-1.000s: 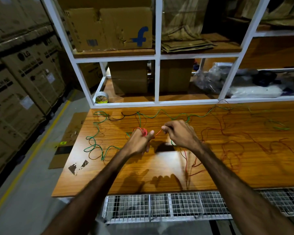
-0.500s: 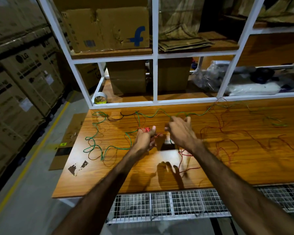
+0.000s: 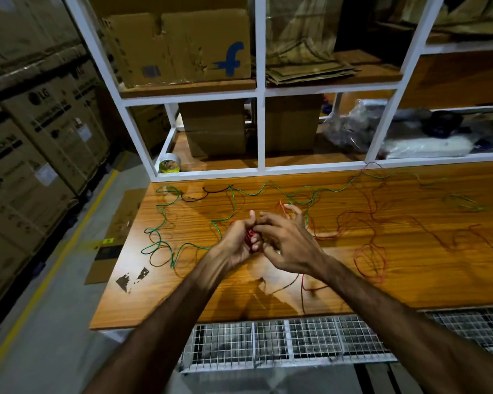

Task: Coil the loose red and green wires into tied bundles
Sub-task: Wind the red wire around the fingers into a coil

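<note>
Stacked brown cardboard cartons [image 3: 49, 115] printed "LG" stand at far left. One thin green wire [image 3: 165, 226] snakes loosely across the wooden counter [image 3: 410, 280], and one short black wire [image 3: 208, 193] lies near its back edge. The left hand [image 3: 236, 243] grasps a small coil of red wire [image 3: 250, 237] in its grip; the right hand [image 3: 289, 243], fingers loosely spread, touches it. The rest of the red wire sprawls rightward. Above, one cardboard box [image 3: 180, 46] shows a blue "f".
</note>
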